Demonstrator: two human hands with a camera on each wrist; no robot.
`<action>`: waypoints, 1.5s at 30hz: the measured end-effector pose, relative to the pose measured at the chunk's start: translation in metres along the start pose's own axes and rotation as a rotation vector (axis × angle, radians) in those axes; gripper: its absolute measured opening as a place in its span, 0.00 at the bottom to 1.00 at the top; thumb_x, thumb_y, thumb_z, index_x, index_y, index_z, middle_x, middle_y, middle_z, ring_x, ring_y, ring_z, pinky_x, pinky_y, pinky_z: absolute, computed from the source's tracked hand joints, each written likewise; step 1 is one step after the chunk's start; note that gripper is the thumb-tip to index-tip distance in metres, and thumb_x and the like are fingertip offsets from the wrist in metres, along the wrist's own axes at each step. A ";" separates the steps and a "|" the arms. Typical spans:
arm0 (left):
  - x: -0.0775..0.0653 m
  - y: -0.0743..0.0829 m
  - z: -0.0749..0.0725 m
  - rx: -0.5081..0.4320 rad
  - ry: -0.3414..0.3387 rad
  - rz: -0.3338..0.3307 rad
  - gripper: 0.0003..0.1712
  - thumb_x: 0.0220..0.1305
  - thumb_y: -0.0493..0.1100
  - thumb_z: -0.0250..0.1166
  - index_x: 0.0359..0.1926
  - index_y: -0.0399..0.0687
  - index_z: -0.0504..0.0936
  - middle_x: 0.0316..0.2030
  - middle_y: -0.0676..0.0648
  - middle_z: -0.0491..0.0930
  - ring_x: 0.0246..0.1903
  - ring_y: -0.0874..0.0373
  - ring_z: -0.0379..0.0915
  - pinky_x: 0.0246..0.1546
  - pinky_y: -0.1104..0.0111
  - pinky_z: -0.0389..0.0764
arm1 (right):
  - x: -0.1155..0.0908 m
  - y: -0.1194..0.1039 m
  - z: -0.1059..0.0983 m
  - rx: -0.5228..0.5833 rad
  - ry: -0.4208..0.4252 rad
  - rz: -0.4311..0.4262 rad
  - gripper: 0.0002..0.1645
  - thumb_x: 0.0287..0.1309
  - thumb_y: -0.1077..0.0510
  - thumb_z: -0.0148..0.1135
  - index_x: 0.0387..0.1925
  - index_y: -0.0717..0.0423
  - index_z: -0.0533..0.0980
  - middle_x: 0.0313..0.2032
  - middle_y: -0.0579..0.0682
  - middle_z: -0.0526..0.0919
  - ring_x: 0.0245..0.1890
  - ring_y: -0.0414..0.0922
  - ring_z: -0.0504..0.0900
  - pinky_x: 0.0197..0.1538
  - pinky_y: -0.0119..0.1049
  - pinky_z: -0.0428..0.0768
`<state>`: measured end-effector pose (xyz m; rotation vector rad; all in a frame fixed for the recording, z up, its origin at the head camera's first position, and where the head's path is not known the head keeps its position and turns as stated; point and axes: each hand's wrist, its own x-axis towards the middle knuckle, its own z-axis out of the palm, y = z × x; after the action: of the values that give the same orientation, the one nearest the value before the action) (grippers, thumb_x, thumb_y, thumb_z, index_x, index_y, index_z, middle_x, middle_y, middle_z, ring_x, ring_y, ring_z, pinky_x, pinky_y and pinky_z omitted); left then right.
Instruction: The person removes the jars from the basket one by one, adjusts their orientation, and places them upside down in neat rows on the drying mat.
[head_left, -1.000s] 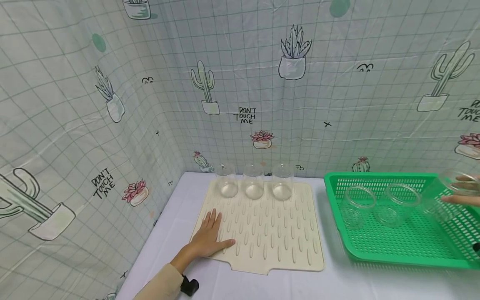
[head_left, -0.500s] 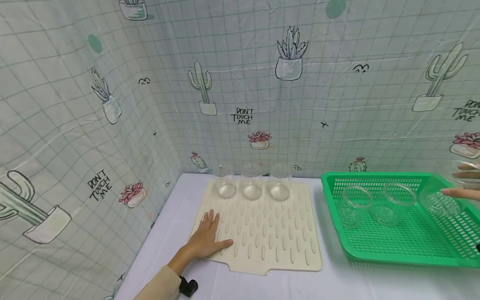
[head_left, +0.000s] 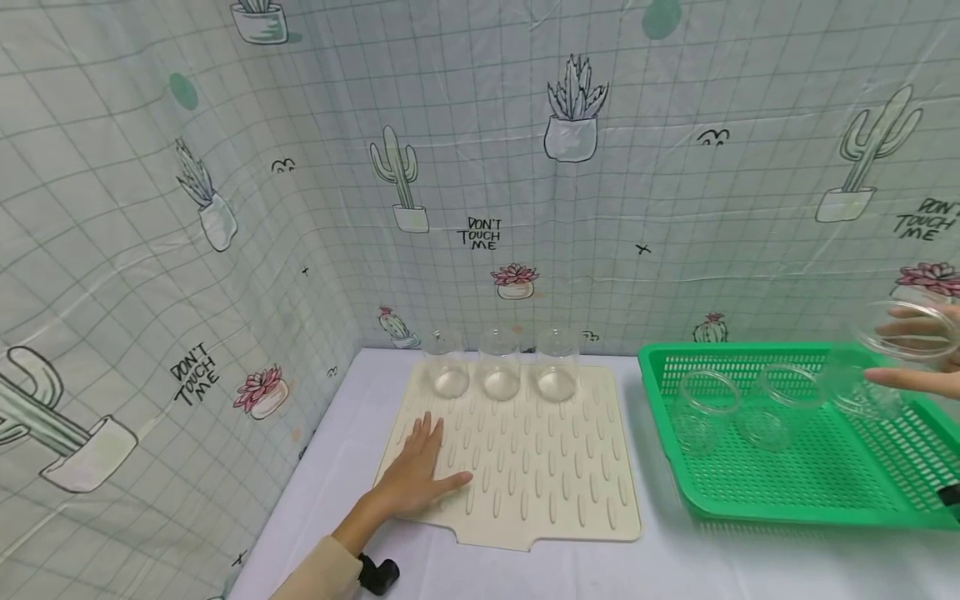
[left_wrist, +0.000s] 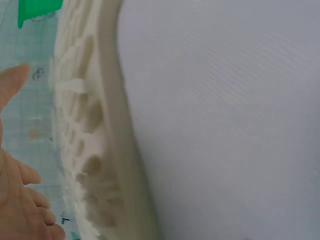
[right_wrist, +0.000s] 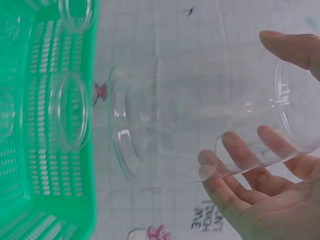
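At the far right of the head view, my right hand [head_left: 933, 380] grips a clear glass [head_left: 862, 375] above the green basket [head_left: 802, 515]. The right wrist view shows the thumb on one side of this glass [right_wrist: 190, 110] and the fingers along the other. The glass is slightly tilted. My left hand [head_left: 411, 477] rests with fingers spread on the left side of a cream ridged mat [head_left: 532, 475]. Along the mat's back edge stand three clear glasses, a left one [head_left: 450, 379], a middle one [head_left: 501, 379] and a right one [head_left: 557, 379].
Two more clear glasses, one on the left [head_left: 707, 417] and one beside it [head_left: 783, 408], stand inside the basket. A white cloth [head_left: 585, 571] covers the table. A curtain with cactus prints [head_left: 465, 100] hangs behind and to the left.
My right hand has lifted the glass higher from the basket and moved slightly left. The head view has shifted a little. My left hand stays on the mat.
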<state>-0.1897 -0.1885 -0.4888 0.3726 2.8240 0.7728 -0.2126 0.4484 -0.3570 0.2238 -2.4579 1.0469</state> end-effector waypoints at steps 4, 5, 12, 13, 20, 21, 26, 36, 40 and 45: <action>0.000 0.012 -0.006 -0.018 0.017 0.037 0.60 0.63 0.68 0.64 0.78 0.36 0.46 0.77 0.35 0.35 0.76 0.40 0.29 0.71 0.43 0.46 | -0.006 -0.032 0.008 0.003 -0.013 0.040 0.47 0.51 0.72 0.73 0.65 0.31 0.67 0.44 0.15 0.69 0.36 0.14 0.67 0.37 0.13 0.67; 0.000 0.015 -0.007 -0.024 0.019 0.046 0.60 0.63 0.67 0.64 0.78 0.36 0.46 0.78 0.36 0.35 0.76 0.40 0.28 0.71 0.43 0.46 | -0.008 -0.040 0.009 0.012 -0.028 0.048 0.47 0.53 0.71 0.73 0.68 0.34 0.66 0.45 0.16 0.69 0.41 0.13 0.67 0.44 0.10 0.65; -0.004 0.037 -0.017 -0.030 0.021 0.094 0.60 0.63 0.68 0.63 0.79 0.40 0.44 0.78 0.41 0.33 0.76 0.46 0.26 0.72 0.43 0.46 | -0.016 -0.084 0.020 0.090 -0.119 0.028 0.52 0.52 0.73 0.71 0.74 0.42 0.61 0.51 0.26 0.71 0.49 0.19 0.69 0.52 0.12 0.59; -0.004 0.040 -0.018 -0.036 0.024 0.099 0.60 0.62 0.69 0.63 0.79 0.41 0.44 0.78 0.41 0.33 0.76 0.46 0.26 0.71 0.42 0.47 | -0.017 -0.090 0.021 0.090 -0.128 0.032 0.52 0.52 0.72 0.72 0.73 0.41 0.62 0.50 0.27 0.71 0.49 0.21 0.69 0.52 0.11 0.58; -0.009 0.064 -0.028 -0.098 0.058 0.130 0.60 0.62 0.73 0.60 0.80 0.50 0.42 0.78 0.47 0.32 0.76 0.53 0.25 0.69 0.39 0.51 | -0.019 -0.123 0.034 0.116 -0.139 0.037 0.50 0.43 0.69 0.80 0.68 0.47 0.70 0.46 0.36 0.80 0.44 0.28 0.77 0.45 0.17 0.66; -0.009 0.067 -0.029 -0.115 0.067 0.137 0.59 0.62 0.72 0.60 0.80 0.51 0.43 0.78 0.47 0.33 0.76 0.53 0.26 0.69 0.39 0.51 | -0.019 -0.127 0.037 0.117 -0.143 0.039 0.49 0.42 0.68 0.81 0.67 0.47 0.70 0.46 0.36 0.80 0.44 0.28 0.78 0.44 0.17 0.67; -0.010 0.086 -0.035 -0.229 0.106 0.165 0.55 0.63 0.71 0.60 0.80 0.61 0.42 0.79 0.53 0.37 0.77 0.53 0.30 0.69 0.38 0.49 | -0.021 -0.145 0.051 0.030 -0.148 0.019 0.51 0.38 0.63 0.84 0.66 0.45 0.70 0.47 0.36 0.77 0.45 0.27 0.73 0.41 0.18 0.65; -0.008 0.128 -0.046 -0.465 0.141 0.244 0.48 0.64 0.65 0.64 0.77 0.77 0.46 0.76 0.60 0.47 0.75 0.53 0.43 0.67 0.38 0.54 | -0.025 -0.176 0.088 -0.075 -0.158 -0.147 0.55 0.33 0.59 0.86 0.66 0.57 0.69 0.53 0.51 0.72 0.48 0.48 0.68 0.41 0.38 0.68; -0.006 0.140 -0.047 -0.512 0.134 0.296 0.48 0.65 0.63 0.65 0.77 0.76 0.48 0.76 0.61 0.49 0.74 0.56 0.48 0.70 0.50 0.58 | -0.030 -0.183 0.103 -0.052 -0.153 -0.207 0.54 0.31 0.60 0.86 0.64 0.57 0.70 0.53 0.50 0.72 0.48 0.42 0.68 0.43 0.33 0.70; -0.003 0.153 -0.046 -0.604 0.103 0.385 0.47 0.66 0.58 0.66 0.78 0.67 0.50 0.75 0.62 0.51 0.74 0.59 0.50 0.70 0.63 0.60 | -0.035 -0.192 0.120 -0.024 -0.140 -0.269 0.52 0.27 0.64 0.86 0.61 0.54 0.73 0.51 0.48 0.73 0.50 0.39 0.69 0.47 0.25 0.68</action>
<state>-0.1693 -0.0838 -0.3701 0.7891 2.4532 1.6949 -0.1620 0.2276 -0.3226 0.6204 -2.4730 0.9118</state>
